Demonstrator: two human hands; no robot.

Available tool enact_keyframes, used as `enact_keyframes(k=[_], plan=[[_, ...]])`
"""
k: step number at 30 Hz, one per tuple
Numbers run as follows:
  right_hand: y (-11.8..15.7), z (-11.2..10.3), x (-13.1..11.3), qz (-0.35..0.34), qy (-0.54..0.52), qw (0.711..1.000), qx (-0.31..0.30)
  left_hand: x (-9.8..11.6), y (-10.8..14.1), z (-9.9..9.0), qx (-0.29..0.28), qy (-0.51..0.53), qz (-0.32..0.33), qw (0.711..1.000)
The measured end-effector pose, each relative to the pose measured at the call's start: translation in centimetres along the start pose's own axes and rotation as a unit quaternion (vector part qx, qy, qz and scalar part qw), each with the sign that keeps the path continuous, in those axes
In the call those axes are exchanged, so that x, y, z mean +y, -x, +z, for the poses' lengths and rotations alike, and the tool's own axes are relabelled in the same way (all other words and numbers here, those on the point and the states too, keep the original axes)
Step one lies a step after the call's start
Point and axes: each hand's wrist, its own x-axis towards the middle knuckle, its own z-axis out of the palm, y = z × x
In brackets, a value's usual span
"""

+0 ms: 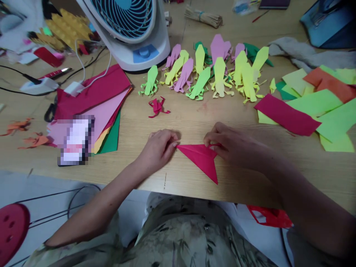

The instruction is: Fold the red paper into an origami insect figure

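Observation:
A folded piece of red paper (200, 158) lies near the table's front edge, with one point toward me. My left hand (163, 146) pinches its left tip between thumb and fingers. At the upper right corner, my right hand (222, 139) is closed on the same paper, its fingertips partly covering the fold. Just beyond my left hand sits a small red origami figure (158, 106) with thin bent limbs. Behind it, several folded paper figures in yellow, green and purple, such as a light green one (151, 79), stand grouped together.
A white and blue fan (144, 52) stands at the back. Coloured paper sheets (108, 142) and a blurred phone (75, 141) lie left, near orange paper figures (36, 141). More loose paper (338, 118) spreads at right. White cables and a power strip (39, 86) occupy the far left.

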Motion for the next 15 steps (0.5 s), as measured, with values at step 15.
enact_keyframes(k=[15], plan=[[0.1,0.2,0.1,-0.003,0.018,1.0,0.01,4.6,2.3,2.7,-0.144,-0.062,0.227,0.961]])
